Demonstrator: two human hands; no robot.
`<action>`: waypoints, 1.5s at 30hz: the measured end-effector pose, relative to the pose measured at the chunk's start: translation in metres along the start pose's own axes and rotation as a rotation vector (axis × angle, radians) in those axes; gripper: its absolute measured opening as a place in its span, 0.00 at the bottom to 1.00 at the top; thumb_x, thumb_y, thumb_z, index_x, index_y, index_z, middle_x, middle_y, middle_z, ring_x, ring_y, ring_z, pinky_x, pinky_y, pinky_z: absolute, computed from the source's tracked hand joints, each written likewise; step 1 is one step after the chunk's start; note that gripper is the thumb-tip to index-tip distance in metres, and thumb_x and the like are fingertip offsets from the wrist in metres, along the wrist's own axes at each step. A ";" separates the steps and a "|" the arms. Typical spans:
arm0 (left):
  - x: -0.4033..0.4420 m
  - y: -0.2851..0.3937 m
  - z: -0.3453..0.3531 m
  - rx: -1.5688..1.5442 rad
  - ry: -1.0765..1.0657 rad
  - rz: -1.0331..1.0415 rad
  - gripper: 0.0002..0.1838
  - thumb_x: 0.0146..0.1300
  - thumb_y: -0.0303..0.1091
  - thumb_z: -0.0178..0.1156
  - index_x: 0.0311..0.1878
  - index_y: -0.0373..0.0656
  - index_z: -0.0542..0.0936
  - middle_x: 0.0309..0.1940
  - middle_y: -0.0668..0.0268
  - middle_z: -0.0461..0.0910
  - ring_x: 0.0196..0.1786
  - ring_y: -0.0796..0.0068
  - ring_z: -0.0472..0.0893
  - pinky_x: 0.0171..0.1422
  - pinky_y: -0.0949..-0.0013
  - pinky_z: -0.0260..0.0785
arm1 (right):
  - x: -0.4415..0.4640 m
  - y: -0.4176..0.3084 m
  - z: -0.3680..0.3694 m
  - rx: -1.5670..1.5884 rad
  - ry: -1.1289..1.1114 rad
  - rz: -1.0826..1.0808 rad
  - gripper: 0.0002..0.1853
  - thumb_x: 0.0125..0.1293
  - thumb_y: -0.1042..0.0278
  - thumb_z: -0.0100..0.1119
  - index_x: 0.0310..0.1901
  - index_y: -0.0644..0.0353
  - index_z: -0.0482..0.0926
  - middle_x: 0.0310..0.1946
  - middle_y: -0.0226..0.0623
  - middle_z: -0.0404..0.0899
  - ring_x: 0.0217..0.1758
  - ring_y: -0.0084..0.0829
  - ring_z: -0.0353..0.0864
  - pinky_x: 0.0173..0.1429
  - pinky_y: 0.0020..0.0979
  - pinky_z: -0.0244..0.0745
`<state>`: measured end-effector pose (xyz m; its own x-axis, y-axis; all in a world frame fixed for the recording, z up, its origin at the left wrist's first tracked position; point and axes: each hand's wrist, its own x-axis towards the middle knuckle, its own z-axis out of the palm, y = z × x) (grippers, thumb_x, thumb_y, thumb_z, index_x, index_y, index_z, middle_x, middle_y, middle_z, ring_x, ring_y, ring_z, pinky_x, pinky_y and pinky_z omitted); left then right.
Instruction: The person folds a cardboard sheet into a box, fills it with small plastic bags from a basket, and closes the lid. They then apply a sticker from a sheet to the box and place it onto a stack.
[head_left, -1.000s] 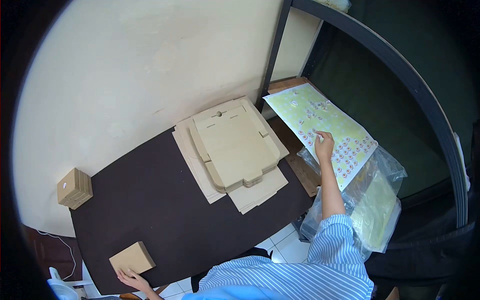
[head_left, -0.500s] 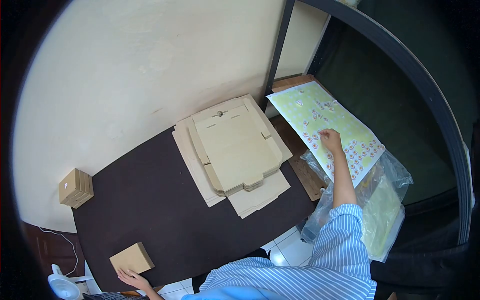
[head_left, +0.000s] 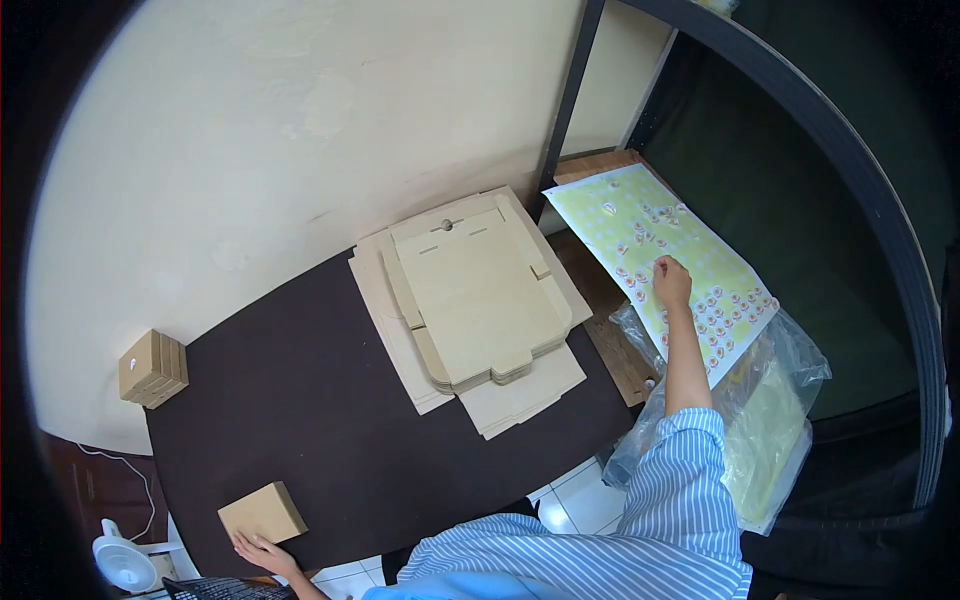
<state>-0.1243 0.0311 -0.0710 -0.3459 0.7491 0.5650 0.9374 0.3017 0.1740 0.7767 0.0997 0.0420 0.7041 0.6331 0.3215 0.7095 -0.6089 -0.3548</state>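
My left hand (head_left: 264, 553) lies with its fingers spread against the near edge of a small closed cardboard box (head_left: 263, 514) at the front left of the dark table. On the right, my right hand (head_left: 673, 281) is over a yellow-green sticker sheet (head_left: 620, 215) with rows of small round red-and-white stickers. Its fingers are pinched together at the thumb; anything between them is too small to make out. The sheet rests on a wooden shelf, above clear plastic bags (head_left: 765, 430).
Flat, unfolded cardboard boxes (head_left: 480, 295) are stacked at the middle back of the dark table (head_left: 300, 400). Several small boxes (head_left: 153, 368) stand at the left corner by the wall. A dark metal frame (head_left: 568, 100) rises behind the shelf. A white appliance (head_left: 125, 562) is at lower left.
The fingers of my right hand have closed from a looser pose over the sheet. My left hand stays at the small box. The view has shifted slightly.
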 end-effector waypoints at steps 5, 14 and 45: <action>-0.001 0.004 -0.002 -0.052 0.020 -0.003 0.26 0.70 0.43 0.41 0.63 0.32 0.64 0.65 0.50 0.62 0.69 0.53 0.56 0.74 0.55 0.43 | 0.004 0.012 0.003 0.111 0.028 0.168 0.10 0.59 0.63 0.54 0.41 0.53 0.79 0.36 0.39 0.82 0.42 0.38 0.82 0.46 0.36 0.74; 0.000 0.044 -0.025 -0.139 -0.079 -0.212 0.27 0.60 0.28 0.50 0.64 0.34 0.63 0.66 0.51 0.58 0.72 0.51 0.49 0.75 0.54 0.36 | -0.040 -0.071 0.014 0.693 0.170 -0.214 0.08 0.65 0.71 0.54 0.41 0.67 0.78 0.37 0.37 0.80 0.40 0.27 0.79 0.45 0.27 0.74; 0.006 0.047 -0.061 -0.283 -0.268 -0.235 0.42 0.50 0.57 0.62 0.67 0.51 0.63 0.71 0.56 0.50 0.73 0.48 0.45 0.71 0.44 0.40 | -0.503 -0.572 0.044 0.625 -1.134 -1.253 0.13 0.50 0.71 0.63 0.38 0.62 0.76 0.28 0.40 0.82 0.34 0.41 0.82 0.40 0.39 0.77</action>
<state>-0.0802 0.0140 -0.0098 -0.5141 0.8169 0.2615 0.7932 0.3368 0.5073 0.0156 0.1501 0.0447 -0.7366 0.6755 0.0319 0.4453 0.5201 -0.7288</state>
